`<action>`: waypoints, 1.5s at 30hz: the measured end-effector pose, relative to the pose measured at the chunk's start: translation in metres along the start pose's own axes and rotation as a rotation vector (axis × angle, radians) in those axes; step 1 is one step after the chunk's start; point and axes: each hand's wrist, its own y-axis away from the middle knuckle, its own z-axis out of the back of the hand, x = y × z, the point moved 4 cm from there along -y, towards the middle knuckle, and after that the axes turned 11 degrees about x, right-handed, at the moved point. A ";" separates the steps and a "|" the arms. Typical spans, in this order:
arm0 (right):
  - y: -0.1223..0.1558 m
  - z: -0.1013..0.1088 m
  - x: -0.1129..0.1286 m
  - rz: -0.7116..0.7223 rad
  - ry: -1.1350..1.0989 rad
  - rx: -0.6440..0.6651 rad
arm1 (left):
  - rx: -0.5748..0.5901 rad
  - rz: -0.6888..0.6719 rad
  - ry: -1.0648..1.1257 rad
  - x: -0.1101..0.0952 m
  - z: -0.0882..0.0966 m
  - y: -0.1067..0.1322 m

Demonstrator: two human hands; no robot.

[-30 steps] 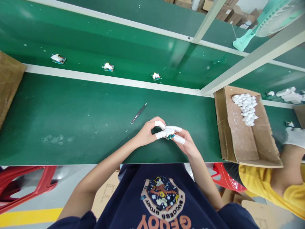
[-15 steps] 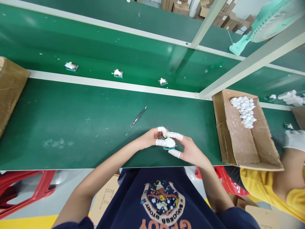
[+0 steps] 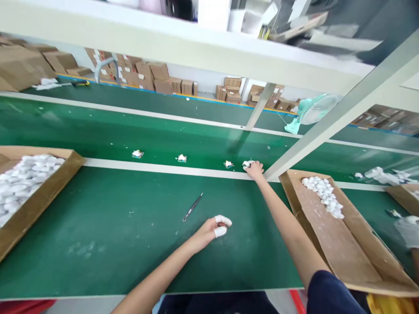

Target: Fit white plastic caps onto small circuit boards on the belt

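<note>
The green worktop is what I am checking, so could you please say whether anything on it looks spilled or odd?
A pale, smeared patch marks the worktop, left of the tweezers and lower in view. It looks odd against the green: perhaps residue.

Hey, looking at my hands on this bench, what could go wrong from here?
Your right hand is close to the pale post, so it might bump it. The small board just left of that hand could get nudged. The tweezers lie loose near your left hand, so a careless sweep might push them.
</note>
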 end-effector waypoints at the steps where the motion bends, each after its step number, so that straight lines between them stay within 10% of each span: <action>1: -0.002 -0.002 0.002 -0.017 0.017 0.000 | 0.003 -0.004 0.006 0.000 0.000 0.001; 13: 0.001 -0.017 0.077 0.491 0.215 0.136 | -0.058 -0.017 -0.026 -0.004 0.004 -0.002; 20: 0.141 -0.055 0.075 0.735 0.300 0.210 | -0.495 -0.187 -0.452 -0.012 0.023 0.008; 24: 0.212 -0.081 0.067 0.835 0.379 0.123 | -0.477 -0.219 -0.783 -0.012 0.025 0.007; 28: 0.228 -0.029 0.021 0.680 0.174 -0.082 | -0.313 -0.148 -1.091 -0.006 0.017 -0.002; 34: 0.211 0.080 -0.156 -0.007 0.151 -0.213 | -0.192 -0.051 -1.331 0.007 0.014 -0.013; 38: 0.201 0.072 -0.218 0.068 0.179 -0.036 | -0.240 -0.110 -1.383 0.007 0.023 -0.015; 45: 0.212 0.021 -0.224 0.247 0.162 0.220 | -0.266 -0.066 -1.414 0.005 0.029 -0.017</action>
